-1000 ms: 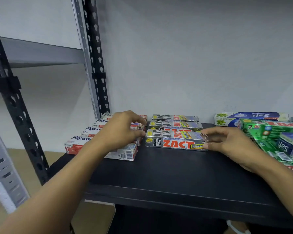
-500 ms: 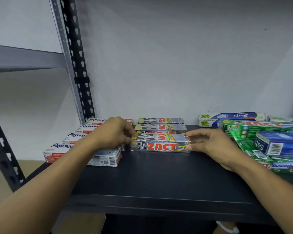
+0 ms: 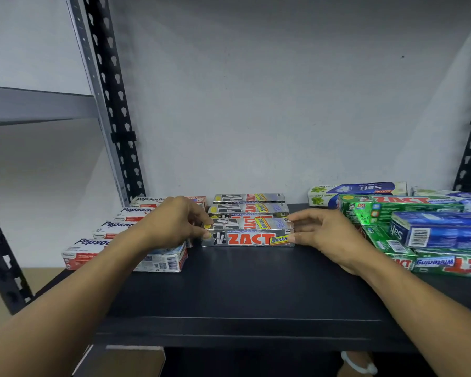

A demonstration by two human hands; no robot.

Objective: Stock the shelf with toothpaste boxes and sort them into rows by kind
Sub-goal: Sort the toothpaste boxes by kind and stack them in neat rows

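Left hand [image 3: 172, 224] shifted onto ZACT box [image 3: 248, 238], Pepsodent row [image 3: 112, 224] beside, green pile [image 3: 397, 209] right

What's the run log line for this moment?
left hand pinches left end of front silver ZACT box | right hand pinches right end | box flat on shelf, frontmost of three alike

Box count:
- Pepsodent [image 3: 85, 251]: 4, in one row
- silver ZACT [image 3: 248, 238]: 3, in one row
- green ZACT [image 3: 400, 206]: at least 3, heaped, and the overlap may hide more
- Safi [image 3: 441, 235]: 2 clear, plus a pale box at the far right I can't read

Black uprights [image 3: 114, 104]: 3 in view.

Hands: 2, left hand [image 3: 174, 224] and right hand [image 3: 329, 238].
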